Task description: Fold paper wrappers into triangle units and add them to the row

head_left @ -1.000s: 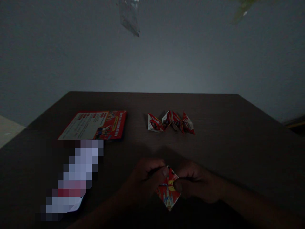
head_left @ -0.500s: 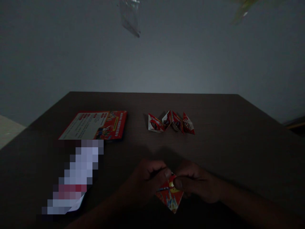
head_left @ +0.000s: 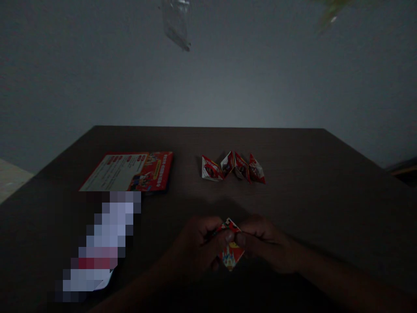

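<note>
Between my hands, close to the table's near side, is a small piece of folded paper [head_left: 232, 256], red with a printed castle and a yellow patch. It looks diamond-shaped, one corner toward me and one away. My left hand [head_left: 208, 243] pinches its left side, thumb on top. From the right, my right hand [head_left: 265, 243] grips the opposite side, its thumb beside the left one. The fingers under the paper are hidden. Farther out on the table stand several folded red and white paper pieces [head_left: 241, 167] in a zigzag row.
A red and white printed booklet or stack of sheets [head_left: 153, 174] lies at the left of the dark wooden table [head_left: 309, 174]. Nearer me is a pixelated bright device, perhaps a phone [head_left: 104, 282]. A clear plastic bag [head_left: 176, 26] hangs against the pale wall.
The paper has shifted slightly away from me and turned, so its far corner now shows above my thumbs. My thumbs have come closer together. The other things stay put.
</note>
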`<action>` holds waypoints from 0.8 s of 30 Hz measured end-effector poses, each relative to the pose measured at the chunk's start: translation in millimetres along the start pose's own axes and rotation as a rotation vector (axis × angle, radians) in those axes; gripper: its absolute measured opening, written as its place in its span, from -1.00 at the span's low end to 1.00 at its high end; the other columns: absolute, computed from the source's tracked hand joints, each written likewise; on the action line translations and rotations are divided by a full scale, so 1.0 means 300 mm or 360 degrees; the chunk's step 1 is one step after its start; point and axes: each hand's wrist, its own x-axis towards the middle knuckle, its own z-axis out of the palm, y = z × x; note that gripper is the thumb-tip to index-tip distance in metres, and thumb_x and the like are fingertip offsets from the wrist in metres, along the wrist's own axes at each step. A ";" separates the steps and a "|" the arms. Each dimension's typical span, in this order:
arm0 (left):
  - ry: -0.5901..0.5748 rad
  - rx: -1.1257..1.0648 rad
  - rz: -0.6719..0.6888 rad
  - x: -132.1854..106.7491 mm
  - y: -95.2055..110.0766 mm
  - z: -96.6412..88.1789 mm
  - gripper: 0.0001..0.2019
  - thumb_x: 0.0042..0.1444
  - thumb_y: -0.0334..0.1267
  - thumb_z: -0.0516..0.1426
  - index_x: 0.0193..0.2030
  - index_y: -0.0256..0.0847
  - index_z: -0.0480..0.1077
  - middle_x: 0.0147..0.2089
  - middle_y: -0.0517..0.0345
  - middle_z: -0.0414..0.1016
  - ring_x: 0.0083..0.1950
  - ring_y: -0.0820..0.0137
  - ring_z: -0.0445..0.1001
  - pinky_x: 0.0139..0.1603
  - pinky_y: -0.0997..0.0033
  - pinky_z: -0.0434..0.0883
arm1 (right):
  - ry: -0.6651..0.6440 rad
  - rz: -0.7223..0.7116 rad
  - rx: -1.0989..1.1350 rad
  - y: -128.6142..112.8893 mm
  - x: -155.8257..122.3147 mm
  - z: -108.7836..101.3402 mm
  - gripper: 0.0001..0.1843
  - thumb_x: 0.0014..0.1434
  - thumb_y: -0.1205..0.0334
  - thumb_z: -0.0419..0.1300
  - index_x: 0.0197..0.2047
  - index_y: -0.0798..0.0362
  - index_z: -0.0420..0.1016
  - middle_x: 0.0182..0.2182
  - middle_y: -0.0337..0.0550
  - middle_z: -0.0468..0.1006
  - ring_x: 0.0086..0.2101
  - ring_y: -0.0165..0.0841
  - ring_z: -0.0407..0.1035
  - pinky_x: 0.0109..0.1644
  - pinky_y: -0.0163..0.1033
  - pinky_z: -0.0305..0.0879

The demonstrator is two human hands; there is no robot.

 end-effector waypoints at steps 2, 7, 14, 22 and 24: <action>0.0025 -0.0088 -0.0001 0.001 0.000 0.000 -0.68 0.11 -0.05 0.11 -0.41 -0.32 0.38 -0.57 0.20 0.37 -0.63 0.54 0.31 -0.65 0.61 0.26 | -0.0011 -0.0002 -0.0022 -0.008 -0.001 0.002 -0.58 0.31 0.10 -0.06 -0.44 0.17 0.40 -0.61 -0.31 0.21 -0.58 -0.52 0.08 -0.51 -0.38 0.02; 0.0070 -0.0298 0.0032 0.005 -0.007 -0.002 -0.73 0.04 -0.09 0.19 -0.36 -0.33 0.41 -0.49 0.17 0.42 -0.54 0.51 0.37 -0.55 0.54 0.40 | 0.0217 0.0031 -0.0007 -0.005 -0.002 0.005 -0.58 0.31 0.08 -0.05 -0.48 0.15 0.34 -0.61 -0.30 0.23 -0.57 -0.51 0.11 -0.52 -0.40 0.04; 0.0360 -0.0163 0.0166 0.011 -0.011 -0.010 -0.77 0.10 -0.15 0.15 -0.41 -0.30 0.43 -0.51 0.18 0.46 -0.55 0.49 0.42 -0.55 0.55 0.39 | 0.0150 0.0022 0.0005 0.011 0.007 0.008 -0.62 0.31 0.10 -0.03 -0.34 0.17 0.45 -0.54 -0.25 0.31 -0.53 -0.50 0.17 -0.48 -0.40 0.13; 0.0445 -0.0094 0.0151 0.014 -0.017 -0.009 -0.75 0.11 -0.11 0.12 -0.43 -0.28 0.36 -0.55 0.26 0.36 -0.61 0.54 0.33 -0.62 0.58 0.32 | 0.0082 -0.0083 -0.0059 -0.008 0.017 0.012 -0.70 0.29 0.17 0.02 -0.28 0.17 0.49 -0.50 -0.26 0.31 -0.50 -0.50 0.13 -0.43 -0.39 0.08; 0.0405 -0.0038 0.0124 0.013 -0.020 -0.011 -0.74 0.12 -0.10 0.11 -0.40 -0.28 0.36 -0.57 0.29 0.31 -0.62 0.57 0.27 -0.64 0.61 0.25 | 0.0163 -0.0066 -0.0053 -0.005 0.018 0.010 -0.75 0.26 0.17 0.06 -0.26 0.17 0.46 -0.48 -0.26 0.31 -0.48 -0.50 0.13 -0.43 -0.40 0.08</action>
